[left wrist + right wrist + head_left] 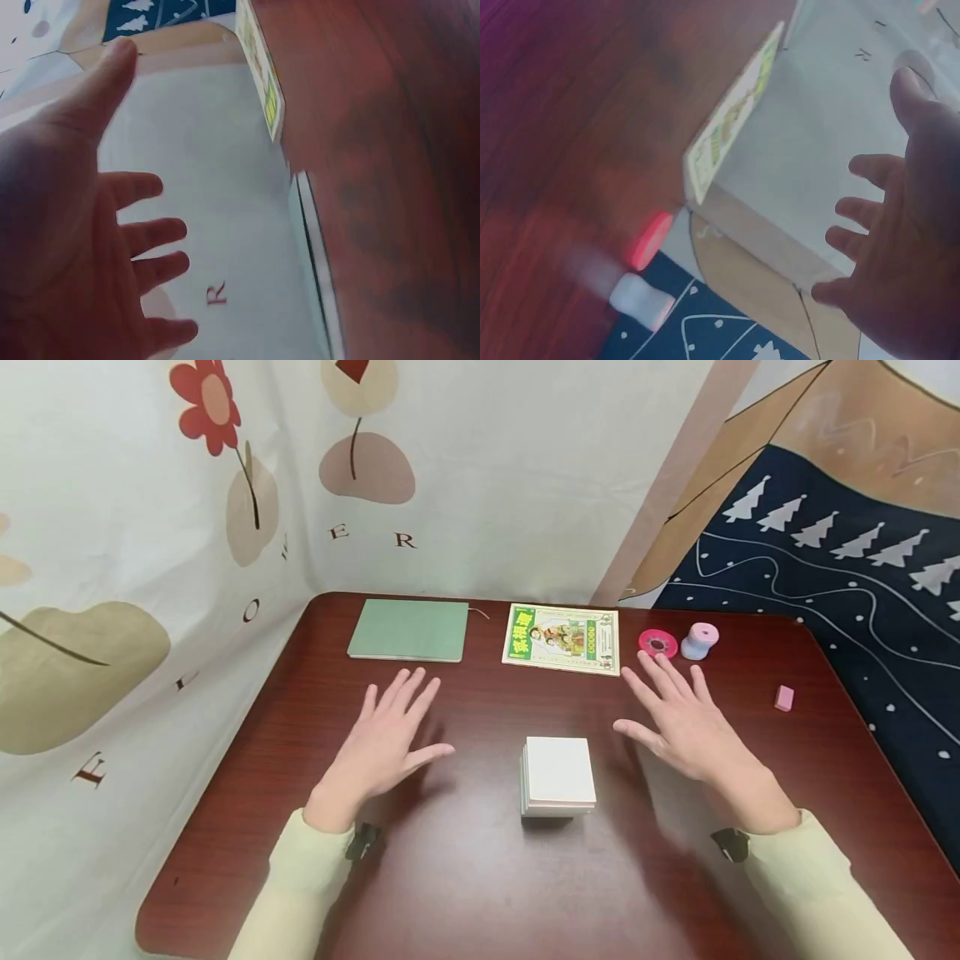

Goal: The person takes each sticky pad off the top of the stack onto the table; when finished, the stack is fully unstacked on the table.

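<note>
My left hand (378, 739) hovers over the left half of the table with its fingers spread and nothing in its grasp. Its nearest thing is a green notebook (408, 630) at the back. Across from it, my right hand (686, 727) is also spread and holds nothing. Just past its fingertips lie a pink-red disc (657, 643) and a pink and light blue spool-shaped thing (699, 641). Between the two hands sits a stack of white square cards or pads (559, 770). In both wrist views the palms and splayed fingers show bare.
A colourful illustrated booklet (561, 639) lies at the back middle of the dark red wooden table (465, 893). A small pink block (783, 698) is at the right. Printed cloths (510, 477) hang along the back and left edges.
</note>
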`<state>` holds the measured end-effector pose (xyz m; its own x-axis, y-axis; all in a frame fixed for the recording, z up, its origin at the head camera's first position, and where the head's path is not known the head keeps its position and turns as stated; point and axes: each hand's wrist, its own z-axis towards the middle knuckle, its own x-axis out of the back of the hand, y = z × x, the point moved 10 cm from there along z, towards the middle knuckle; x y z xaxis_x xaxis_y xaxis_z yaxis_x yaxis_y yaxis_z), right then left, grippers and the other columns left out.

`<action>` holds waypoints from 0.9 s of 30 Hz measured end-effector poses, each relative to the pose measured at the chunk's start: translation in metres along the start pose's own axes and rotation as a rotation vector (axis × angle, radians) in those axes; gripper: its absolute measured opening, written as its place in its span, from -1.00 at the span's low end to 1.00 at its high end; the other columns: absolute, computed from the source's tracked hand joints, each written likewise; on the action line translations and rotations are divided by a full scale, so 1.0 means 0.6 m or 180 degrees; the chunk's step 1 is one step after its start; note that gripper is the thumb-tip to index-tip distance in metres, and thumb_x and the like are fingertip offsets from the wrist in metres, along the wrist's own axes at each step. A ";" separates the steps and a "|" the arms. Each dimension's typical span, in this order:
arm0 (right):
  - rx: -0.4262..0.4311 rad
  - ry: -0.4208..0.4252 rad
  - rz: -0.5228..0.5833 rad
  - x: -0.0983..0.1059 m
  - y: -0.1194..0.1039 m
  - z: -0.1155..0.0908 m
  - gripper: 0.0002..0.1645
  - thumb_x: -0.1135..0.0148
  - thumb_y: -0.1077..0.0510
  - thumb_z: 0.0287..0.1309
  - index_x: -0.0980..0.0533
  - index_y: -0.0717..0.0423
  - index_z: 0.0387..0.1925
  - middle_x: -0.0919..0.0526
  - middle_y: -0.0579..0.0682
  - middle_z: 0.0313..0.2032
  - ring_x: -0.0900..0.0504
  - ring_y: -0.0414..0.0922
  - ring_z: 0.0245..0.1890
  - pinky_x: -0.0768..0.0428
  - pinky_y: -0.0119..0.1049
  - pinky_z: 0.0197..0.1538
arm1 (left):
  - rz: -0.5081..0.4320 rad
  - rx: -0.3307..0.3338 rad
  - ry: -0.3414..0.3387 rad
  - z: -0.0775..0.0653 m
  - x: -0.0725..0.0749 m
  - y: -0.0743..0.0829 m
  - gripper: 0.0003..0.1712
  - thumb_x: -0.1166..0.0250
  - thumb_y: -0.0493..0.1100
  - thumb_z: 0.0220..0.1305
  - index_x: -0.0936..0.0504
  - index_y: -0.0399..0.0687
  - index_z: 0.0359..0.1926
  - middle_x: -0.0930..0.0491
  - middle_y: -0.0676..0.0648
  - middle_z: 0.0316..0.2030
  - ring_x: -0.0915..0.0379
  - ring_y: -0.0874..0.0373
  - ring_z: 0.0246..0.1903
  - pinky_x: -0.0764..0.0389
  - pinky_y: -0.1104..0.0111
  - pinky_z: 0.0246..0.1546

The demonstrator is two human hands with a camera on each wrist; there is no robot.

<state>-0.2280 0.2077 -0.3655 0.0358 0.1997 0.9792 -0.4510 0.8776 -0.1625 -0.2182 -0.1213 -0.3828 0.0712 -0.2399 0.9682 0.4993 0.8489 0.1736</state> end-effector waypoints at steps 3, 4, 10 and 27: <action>0.0132 0.0037 0.0307 0.011 -0.019 -0.001 -0.07 -0.22 -0.29 0.22 -0.19 0.02 0.47 -0.03 0.12 0.50 0.10 0.10 0.49 0.27 0.18 0.42 | -0.0703 -0.0093 -0.0119 0.001 -0.013 0.023 0.08 -0.22 0.40 0.20 0.04 0.08 0.55 0.07 -0.04 0.52 0.20 -0.04 0.48 0.06 -0.13 0.37; 0.0185 0.0032 0.0430 0.015 -0.028 -0.002 -0.09 -0.25 -0.26 0.21 -0.21 0.01 0.47 -0.06 0.11 0.49 0.07 0.10 0.49 0.23 0.17 0.42 | -0.1000 -0.0121 -0.0172 0.001 -0.020 0.034 0.08 -0.27 0.35 0.20 0.07 0.14 0.56 0.08 0.01 0.52 0.19 0.00 0.48 0.04 -0.08 0.37; 0.0623 -0.0112 0.0982 0.023 -0.100 -0.009 -0.15 -0.31 -0.22 0.17 -0.30 -0.05 0.42 -0.22 0.03 0.43 -0.09 0.02 0.45 0.08 0.05 0.44 | -0.2561 -0.0197 -0.0577 0.006 -0.071 0.114 0.23 -0.49 0.20 0.03 0.14 0.40 0.53 0.03 0.22 0.48 0.05 0.17 0.44 -0.09 -0.03 0.33; 0.1224 -0.0307 0.1145 -0.019 -0.204 -0.021 -0.18 -0.46 -0.20 0.01 -0.45 -0.05 0.30 -0.36 -0.05 0.33 -0.36 -0.14 0.26 -0.49 -0.14 0.12 | -0.3257 -0.0073 -0.0576 0.024 -0.138 0.180 0.13 -0.64 0.04 -0.18 -0.17 0.25 0.38 -0.31 0.13 0.27 -0.25 0.15 0.27 -0.27 0.13 0.28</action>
<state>-0.1619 0.1033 -0.3581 -0.2554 0.4016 0.8795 -0.7144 0.5345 -0.4516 -0.1828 -0.0030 -0.4416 -0.5255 -0.7648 0.3727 0.2644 0.2696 0.9260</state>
